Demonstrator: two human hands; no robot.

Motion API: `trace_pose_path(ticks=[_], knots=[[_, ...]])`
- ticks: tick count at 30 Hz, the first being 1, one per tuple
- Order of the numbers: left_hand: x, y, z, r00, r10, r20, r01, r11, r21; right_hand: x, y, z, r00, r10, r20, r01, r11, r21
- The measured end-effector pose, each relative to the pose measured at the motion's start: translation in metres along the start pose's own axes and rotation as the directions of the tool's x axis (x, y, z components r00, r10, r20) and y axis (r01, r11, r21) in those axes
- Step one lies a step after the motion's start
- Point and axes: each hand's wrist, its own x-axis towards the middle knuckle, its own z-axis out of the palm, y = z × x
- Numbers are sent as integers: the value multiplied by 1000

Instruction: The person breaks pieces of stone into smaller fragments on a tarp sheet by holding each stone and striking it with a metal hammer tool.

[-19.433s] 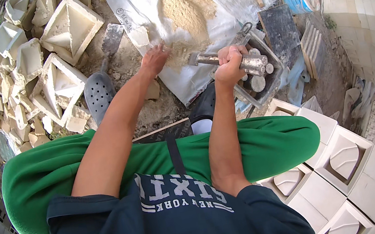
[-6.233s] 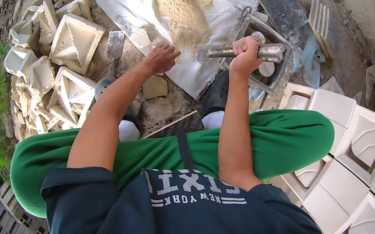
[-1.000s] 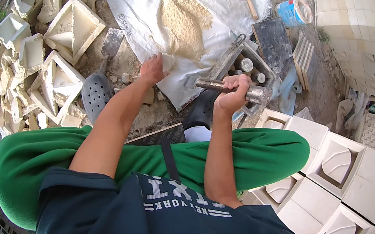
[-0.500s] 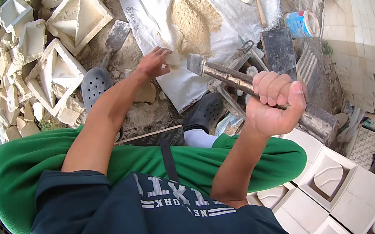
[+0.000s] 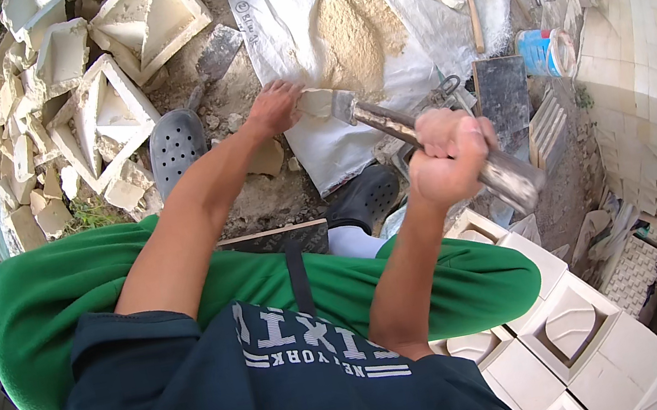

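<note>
My left hand [image 5: 274,109] reaches out over the white sheet's near edge, its fingers closed on a small pale chunk [image 5: 316,103] that looks like broken plaster or stone. In my right hand [image 5: 452,155] is a hammer [image 5: 388,121] with a thick, worn wooden handle, the fist wrapped round it. The grey metal head points left and meets the right end of the chunk, or sits just in front of it. Behind them, a heap of pale crumbs and powder [image 5: 351,34] lies on the white sheet [image 5: 271,4].
Broken pale moulded blocks [image 5: 103,122] are piled at the left. A dark flat board [image 5: 502,95] and a blue-and-white bucket [image 5: 545,53] stand at the right. A second hammer [image 5: 472,8] lies on the sheet. Patterned pale blocks [image 5: 574,328] sit beside my right knee.
The hammer has swung left and its head has come up against the chunk in my left hand. My right fist has moved left with it. The whole view has shifted slightly.
</note>
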Motion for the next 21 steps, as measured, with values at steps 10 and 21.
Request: trace_pose_path(ticks=[10,21], knots=[[3,-11,14,998,-54,-43,49,994,-93,11,16,-8,996,95,-5,-93,985,147],[-6,1,-7,972,-192,-133,190,981,-25,-11,71,-4,985,158,-64,-160,986,-41]])
